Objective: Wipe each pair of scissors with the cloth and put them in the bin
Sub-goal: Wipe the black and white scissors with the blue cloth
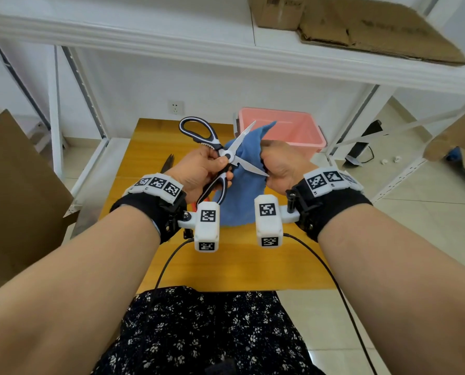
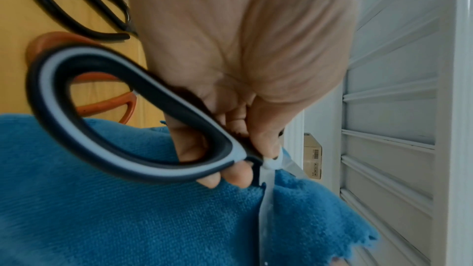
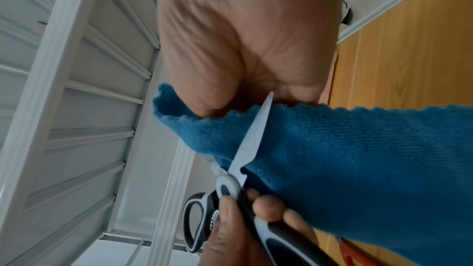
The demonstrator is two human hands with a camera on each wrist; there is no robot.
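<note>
We are gripping the scissors (image 1: 227,156) in the left hand (image 1: 199,171), blades spread toward 3 o'clock; the right hand (image 1: 283,166) is pinching the cloth (image 1: 239,190) there, and the bin (image 1: 280,128) is lying at 12.

The left hand (image 2: 238,64) grips the black-and-white scissors (image 2: 122,120) by the pivot, blade against the blue cloth (image 2: 128,219).
</note>
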